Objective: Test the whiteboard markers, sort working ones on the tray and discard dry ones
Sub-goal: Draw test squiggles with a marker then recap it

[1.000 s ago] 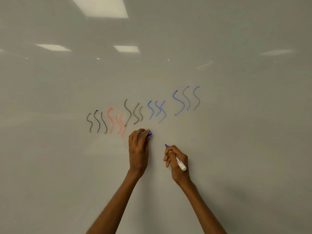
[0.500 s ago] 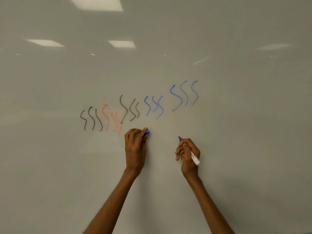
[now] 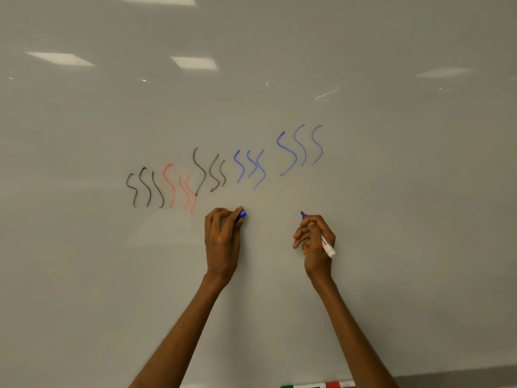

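My right hand grips an uncapped blue whiteboard marker, its blue tip pointing up at the whiteboard below the rightmost blue squiggles. My left hand is curled round the marker's blue cap, which sticks out between thumb and fingers. Black, red and blue test squiggles run in a row across the board above both hands.
At the bottom edge, markers with a green cap and a red cap lie on the ledge under the board. Ceiling lights reflect in the upper board.
My right hand with the marker has moved to the right, away from my left hand. The left hand has stayed put with the cap.
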